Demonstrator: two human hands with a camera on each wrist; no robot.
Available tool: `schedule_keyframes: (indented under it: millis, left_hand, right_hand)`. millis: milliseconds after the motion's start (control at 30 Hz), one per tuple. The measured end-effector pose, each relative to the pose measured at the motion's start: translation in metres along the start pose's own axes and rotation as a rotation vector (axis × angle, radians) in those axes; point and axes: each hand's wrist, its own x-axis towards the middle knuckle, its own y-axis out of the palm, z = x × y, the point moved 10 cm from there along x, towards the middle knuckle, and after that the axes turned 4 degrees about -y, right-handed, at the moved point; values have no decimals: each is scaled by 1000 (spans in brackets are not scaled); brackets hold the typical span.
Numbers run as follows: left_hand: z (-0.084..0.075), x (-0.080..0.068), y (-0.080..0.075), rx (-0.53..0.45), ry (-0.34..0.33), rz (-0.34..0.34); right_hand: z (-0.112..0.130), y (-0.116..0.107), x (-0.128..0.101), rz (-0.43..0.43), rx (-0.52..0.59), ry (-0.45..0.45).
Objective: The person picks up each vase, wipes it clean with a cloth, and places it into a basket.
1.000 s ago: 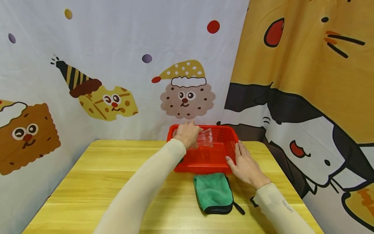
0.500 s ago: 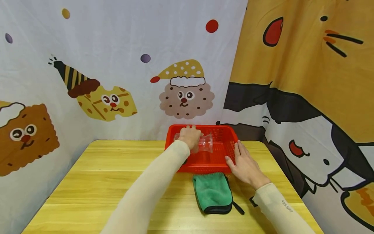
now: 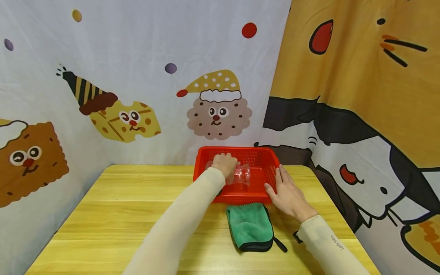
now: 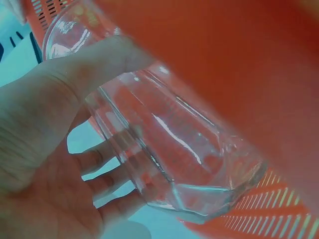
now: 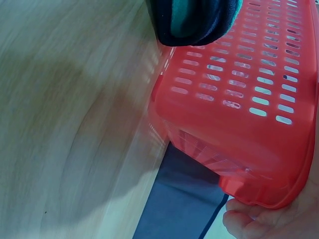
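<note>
My left hand (image 3: 225, 165) grips a clear glass vase (image 3: 243, 175) round its middle, low inside the red plastic basket (image 3: 261, 198). The vase lies sideways, its ends poking out on both sides of the hand. In the left wrist view, the vase (image 4: 169, 144) shows a flared rim, faceted sides and a thick base, with the thumb over it and fingers behind. My right hand (image 3: 290, 196) rests against the basket's right rim with straight fingers, the thumb spread over the front corner. In the right wrist view, fingertips (image 5: 237, 219) sit beside the rim.
A folded green cloth (image 3: 251, 227) with black edging and a strap lies just in front of the basket. The wooden table (image 3: 137, 214) ends at a printed curtain (image 3: 144, 76) behind the basket. A second curtain hangs along the right side.
My left hand has carried the vase down and slightly toward me, deeper into the basket. The right hand stays on the rim; the basket and cloth look unmoved.
</note>
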Motion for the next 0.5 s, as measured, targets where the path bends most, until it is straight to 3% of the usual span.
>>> schedule_keyframes:
  millis: [200,500]
  left_hand:
    - [-2,7,7,-8,16,10]
    - [-5,1,-3,-193,94,-46]
  right_hand:
    - [1,1,0,-2,2,-3]
    - [2,-1,0,-10,3,-13]
